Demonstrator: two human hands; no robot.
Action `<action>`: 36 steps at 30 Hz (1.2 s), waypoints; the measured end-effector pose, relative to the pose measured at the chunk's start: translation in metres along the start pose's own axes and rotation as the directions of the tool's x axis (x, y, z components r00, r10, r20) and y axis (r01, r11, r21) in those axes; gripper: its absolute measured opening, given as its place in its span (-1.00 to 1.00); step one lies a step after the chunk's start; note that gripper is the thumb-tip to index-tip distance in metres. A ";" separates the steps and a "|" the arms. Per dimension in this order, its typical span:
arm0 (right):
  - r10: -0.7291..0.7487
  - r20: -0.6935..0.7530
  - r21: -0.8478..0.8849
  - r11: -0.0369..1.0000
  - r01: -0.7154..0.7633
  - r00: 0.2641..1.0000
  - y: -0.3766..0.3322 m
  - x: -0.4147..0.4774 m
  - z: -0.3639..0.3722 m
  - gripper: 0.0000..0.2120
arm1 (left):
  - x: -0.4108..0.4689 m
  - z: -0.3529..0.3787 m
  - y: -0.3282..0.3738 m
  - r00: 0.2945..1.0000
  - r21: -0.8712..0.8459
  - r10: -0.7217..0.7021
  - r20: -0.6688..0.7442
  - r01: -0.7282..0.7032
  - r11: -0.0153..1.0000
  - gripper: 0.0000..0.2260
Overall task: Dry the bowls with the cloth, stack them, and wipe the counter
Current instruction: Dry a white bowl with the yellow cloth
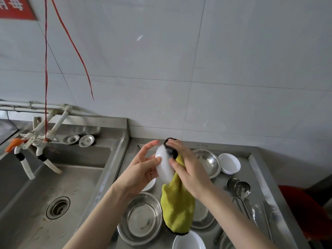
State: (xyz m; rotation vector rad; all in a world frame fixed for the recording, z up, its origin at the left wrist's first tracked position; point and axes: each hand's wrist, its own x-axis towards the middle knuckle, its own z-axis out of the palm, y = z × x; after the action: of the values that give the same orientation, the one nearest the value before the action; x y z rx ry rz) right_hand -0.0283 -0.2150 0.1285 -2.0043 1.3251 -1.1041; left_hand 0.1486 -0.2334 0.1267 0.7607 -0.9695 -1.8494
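I hold a small white bowl (pixel 164 167) on edge above the counter. My left hand (pixel 142 168) grips it from the left, fingers curled round its rim. My right hand (pixel 186 166) presses a yellow-green cloth (pixel 177 207) with black trim against the bowl's inside; the cloth hangs down below my hands. On the steel counter (pixel 260 169) lie more bowls: a white one (pixel 229 163) at the back right, a steel one (pixel 208 161) beside it, a steel one (pixel 142 217) in front, a white one (pixel 188 240) at the bottom edge.
A deep steel sink (pixel 45 191) with a drain lies to the left, its taps (pixel 36 146) at the back. Ladles and utensils (pixel 241 191) lie on the counter's right side. Red strings (pixel 46 69) hang from above. A tiled wall stands behind.
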 end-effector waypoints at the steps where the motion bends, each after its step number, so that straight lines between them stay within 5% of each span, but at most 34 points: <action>1: -0.070 0.026 -0.048 0.996 0.071 0.997 -0.005 -0.002 0.002 -0.63 | 0.001 0.001 -0.001 1.000 -0.028 0.001 -0.024 -0.002 1.000 -0.56; 6: -0.268 0.164 -0.312 0.899 0.307 0.949 -0.011 -0.028 0.018 -0.62 | 0.004 -0.007 -0.004 0.987 -0.176 -0.007 -0.163 -0.022 0.984 -0.58; 11: -0.216 0.137 -0.392 0.884 0.253 0.967 0.010 -0.064 0.022 -0.51 | 0.010 -0.009 0.017 0.983 -0.315 0.060 -0.171 -0.112 0.943 -0.63; 19: 0.010 -0.062 -0.071 0.997 -0.014 0.998 0.007 -0.056 0.021 -0.45 | 0.012 -0.007 0.024 0.986 -0.301 0.070 -0.152 -0.114 0.947 -0.60; 25: 0.176 -0.128 0.246 0.959 -0.141 0.976 0.004 -0.030 0.006 -0.52 | 0.004 -0.008 0.006 0.996 -0.238 -0.027 -0.091 0.005 0.971 -0.55; 32: -0.091 -0.015 -0.073 0.993 0.089 0.996 -0.003 -0.021 0.007 -0.54 | 0.007 -0.011 0.006 0.993 -0.230 -0.028 -0.116 0.000 0.973 -0.50; 36: -0.092 0.065 -0.118 0.988 0.099 0.994 0.012 -0.032 0.001 -0.54 | 0.009 -0.021 0.009 0.983 -0.170 -0.022 -0.180 -0.009 0.985 -0.55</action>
State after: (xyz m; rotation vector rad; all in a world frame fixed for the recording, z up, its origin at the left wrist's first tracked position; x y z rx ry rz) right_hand -0.0399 -0.1908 0.1080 -2.1918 1.3062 -1.0191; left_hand 0.1656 -0.2507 0.1226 0.8120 -0.6837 -1.8069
